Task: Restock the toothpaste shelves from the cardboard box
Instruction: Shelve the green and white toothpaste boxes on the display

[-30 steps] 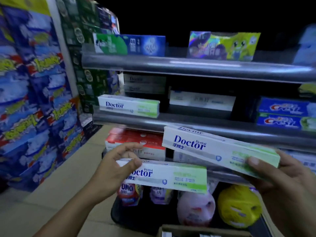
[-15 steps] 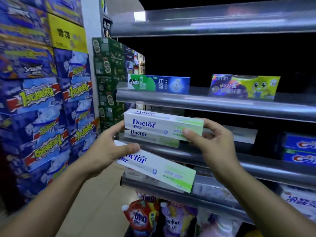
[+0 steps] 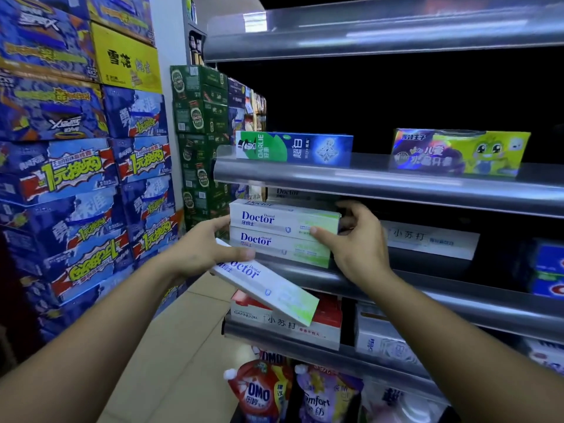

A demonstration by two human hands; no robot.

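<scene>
A person restocking toothpaste is seating a Doctor carton [image 3: 274,219] on top of a second Doctor carton [image 3: 274,247] at the left end of the middle shelf [image 3: 442,296], the right hand [image 3: 357,242] curling round the upper carton's green right end. The left hand [image 3: 198,251] is gripping a third Doctor carton [image 3: 274,293] by its left end, the carton tilting down to the right just off the shelf's front edge. The cartons are looking light and stiff but glossy, likely to slide; gripping the short ends gently is seeming the safest hold.
</scene>
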